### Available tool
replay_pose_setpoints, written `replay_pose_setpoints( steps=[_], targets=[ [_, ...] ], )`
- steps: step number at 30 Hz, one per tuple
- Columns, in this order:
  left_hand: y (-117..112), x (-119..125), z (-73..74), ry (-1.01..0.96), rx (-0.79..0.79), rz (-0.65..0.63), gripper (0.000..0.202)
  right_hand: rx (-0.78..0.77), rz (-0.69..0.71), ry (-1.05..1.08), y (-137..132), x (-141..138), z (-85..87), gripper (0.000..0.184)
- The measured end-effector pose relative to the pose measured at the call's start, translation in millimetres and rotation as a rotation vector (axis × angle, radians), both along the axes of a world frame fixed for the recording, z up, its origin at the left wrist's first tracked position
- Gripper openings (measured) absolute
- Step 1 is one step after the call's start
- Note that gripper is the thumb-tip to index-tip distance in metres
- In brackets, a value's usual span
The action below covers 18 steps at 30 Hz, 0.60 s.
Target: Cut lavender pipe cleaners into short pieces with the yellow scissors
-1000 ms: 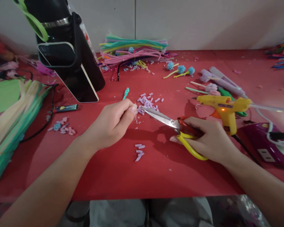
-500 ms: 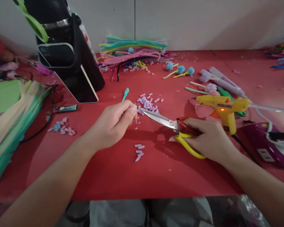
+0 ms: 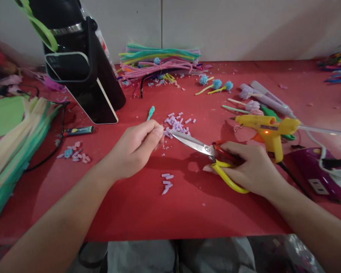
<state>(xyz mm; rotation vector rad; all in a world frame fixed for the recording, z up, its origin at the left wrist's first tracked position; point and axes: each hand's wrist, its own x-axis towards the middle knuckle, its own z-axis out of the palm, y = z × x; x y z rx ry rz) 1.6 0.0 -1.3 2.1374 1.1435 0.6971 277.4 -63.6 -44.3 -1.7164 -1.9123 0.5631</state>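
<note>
My left hand point(image 3: 140, 146) is closed in a pinch above the red table, thumb against forefinger; whatever lies between the fingertips is too small or hidden. Just behind it a teal stem with a knobbed tip point(image 3: 150, 112) sticks out, its lower end covered by the hand. My right hand point(image 3: 247, 165) grips scissors point(image 3: 196, 145) with one red and one yellow handle. Their blades look closed, and the point reaches left to a pile of short lilac pieces point(image 3: 177, 123) near my left fingertips. Several more lilac bits point(image 3: 166, 182) lie closer to me.
A yellow glue gun point(image 3: 268, 127) with a lit orange light lies right, beside a purple power socket point(image 3: 315, 170). A black bottle point(image 3: 108, 68) with a phone point(image 3: 91, 94) against it stands left. Pipe cleaners point(image 3: 161, 57), blue pompom stems point(image 3: 216, 84) and pastel bits point(image 3: 75, 152) are around.
Hardly anything differs. The scissors' yellow handle has shifted very slightly down and right with my right hand; my left hand stays nearly still.
</note>
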Motion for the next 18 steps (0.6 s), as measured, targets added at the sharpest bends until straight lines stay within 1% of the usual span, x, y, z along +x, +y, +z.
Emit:
replay_pose_setpoints(
  steps=[8, 15, 18],
  targets=[
    [-1.6, 0.6, 0.7, 0.018, 0.034, -0.010, 0.031, -0.002, -0.004, -0.017, 2.5, -0.1, -2.2, 0.046],
    [2.1, -1.4, -2.3, 0.041, 0.121, -0.032, 0.025, 0.015, -0.047, 0.039, 0.6, -1.4, -1.7, 0.055],
    [3.2, -1.6, -3.5, 0.049, 0.135, -0.040, 0.024, -0.005, -0.044, 0.025, 0.6, -1.6, -2.1, 0.055]
  ],
)
